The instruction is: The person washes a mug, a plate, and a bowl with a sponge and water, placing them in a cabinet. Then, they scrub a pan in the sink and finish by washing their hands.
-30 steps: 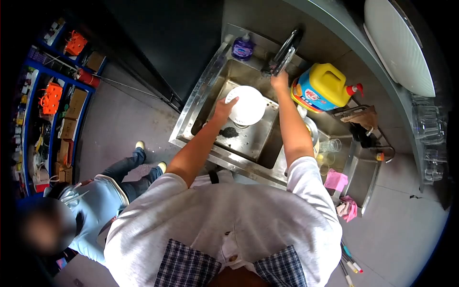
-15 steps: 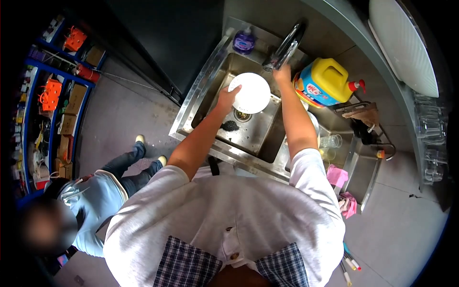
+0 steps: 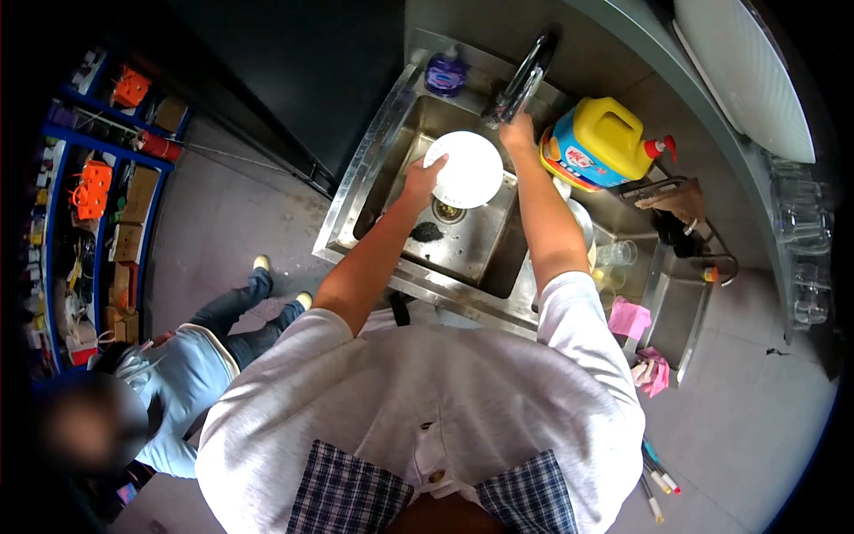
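My left hand (image 3: pixel 424 179) grips a round white plate (image 3: pixel 469 169) by its left edge, the thumb lying over the top face. The plate is held above the left sink basin (image 3: pixel 480 240), partly over the drain (image 3: pixel 447 212). My right hand (image 3: pixel 518 133) is at the chrome faucet (image 3: pixel 523 82), closed against its lower end; some of its fingers are hidden. No stream of water can be made out. A dark scouring pad (image 3: pixel 427 231) lies in the basin near the drain.
A purple soap bottle (image 3: pixel 446 73) stands at the sink's back left. Right of my right forearm are a yellow detergent jug (image 3: pixel 598 142), glasses (image 3: pixel 617 254) and pink cloths (image 3: pixel 629 318). A shelf with glassware (image 3: pixel 805 222) overhangs the right. A person (image 3: pixel 191 365) is at the left.
The view has shifted slightly. Both hands keep nearly the same places, the left on the plate and the right at the faucet.
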Available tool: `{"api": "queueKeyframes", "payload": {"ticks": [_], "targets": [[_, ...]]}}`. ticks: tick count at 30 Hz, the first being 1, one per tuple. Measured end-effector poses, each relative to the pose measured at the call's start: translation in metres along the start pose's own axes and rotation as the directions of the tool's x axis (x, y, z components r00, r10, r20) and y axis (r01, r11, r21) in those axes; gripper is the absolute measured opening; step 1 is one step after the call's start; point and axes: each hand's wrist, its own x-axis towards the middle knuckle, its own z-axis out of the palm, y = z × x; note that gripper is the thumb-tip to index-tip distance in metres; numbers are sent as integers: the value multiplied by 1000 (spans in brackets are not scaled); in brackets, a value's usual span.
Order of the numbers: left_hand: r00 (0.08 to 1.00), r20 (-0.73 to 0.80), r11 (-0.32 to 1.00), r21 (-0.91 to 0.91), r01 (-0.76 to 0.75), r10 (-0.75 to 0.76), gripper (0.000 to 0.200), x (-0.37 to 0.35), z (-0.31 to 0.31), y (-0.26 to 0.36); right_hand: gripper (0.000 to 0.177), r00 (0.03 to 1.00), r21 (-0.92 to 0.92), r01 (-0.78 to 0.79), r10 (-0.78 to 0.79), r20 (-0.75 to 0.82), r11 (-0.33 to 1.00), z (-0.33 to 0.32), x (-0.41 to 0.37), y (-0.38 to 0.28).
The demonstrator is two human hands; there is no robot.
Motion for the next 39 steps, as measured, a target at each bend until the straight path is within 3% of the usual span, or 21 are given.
{"api": "queueKeyframes", "payload": {"ticks": [1, 4, 13, 15, 17, 18, 19, 21, 22, 24, 25, 26, 27, 31, 33, 35, 36, 38, 39], "targets": [[1000, -16, 1000, 9, 15, -15, 38, -2, 1, 2, 30, 998, 13, -22, 21, 53, 1000, -2, 0, -1], [998, -29, 999, 11, 47, -47, 38, -4, 3, 9, 16, 993, -54, 68, -73, -88, 996, 6, -14, 3], [1000, 8, 998, 57, 26, -27, 36, 6, -8, -6, 17, 997, 104, 54, -49, -52, 993, -1, -24, -3], [998, -32, 992, 111, 59, -56, 34, 8, -11, -11, 23, 947, -41, 262, -265, -182, 964, 33, -44, 12], [998, -22, 998, 13, 60, -59, 34, 8, -7, -14, 37, 833, -187, 467, -501, -236, 864, 43, -85, -2], [998, -19, 997, -39, 65, -65, 34, 7, -5, -19, 50, 838, -252, 489, -530, -127, 835, 52, -105, -7], [1000, -3, 999, 23, 24, -24, 34, 11, -6, -26, 59, 900, -302, 434, -420, 113, 849, 38, -124, -24], [998, 37, 986, 152, -64, 59, 34, 23, -14, -41, 66, 895, -117, 413, -379, 236, 903, 53, -136, -20], [999, -10, 996, 72, -52, 53, 35, 21, -13, -42, 68, 837, -83, 503, -461, 294, 860, 49, -146, -17], [984, -161, 973, 229, -42, 81, 35, 8, -9, -24, 72, 699, 1, 650, -599, 390, 760, 36, -168, -6], [968, -232, 953, 303, -25, 99, 35, -2, -3, -12, 73, 757, -53, 584, -520, 395, 810, 30, -168, -1], [986, -145, 947, 319, -37, 88, 36, -8, -3, -7, 75, 805, -112, 516, -437, 401, 849, 22, -167, 6], [986, -154, 957, 288, -22, 69, 35, -8, -3, -12, 76, 844, -171, 448, -353, 405, 877, 16, -166, 10], [992, -91, 981, 183, -71, 88, 34, 11, 1, -9, 80, 914, -176, 325, -260, 313, 929, 21, -161, -15], [988, -12, 969, 198, -150, 156, 33, 14, -9, -6, 77, 862, -140, 409, -331, 385, 902, 16, -175, -7], [990, 12, 942, 307, -135, 139, 33, 12, -8, -3, 76, 834, -130, 447, -360, 418, 885, 17, -171, 14], [992, 23, 925, 360, -125, 125, 33, 6, -6, -6, 71, 887, -241, 431, -359, 289, 870, 30, -162, 26], [993, 78, 903, 413, -118, 94, 31, -5, 2, -18, 65, 916, -241, 376, -319, 242, 895, 37, -152, 5], [985, 111, 954, 256, -158, 133, 30, -3, 5, -33, 62, 930, -244, 349, -303, 210, 905, 37, -147, -6]]}}
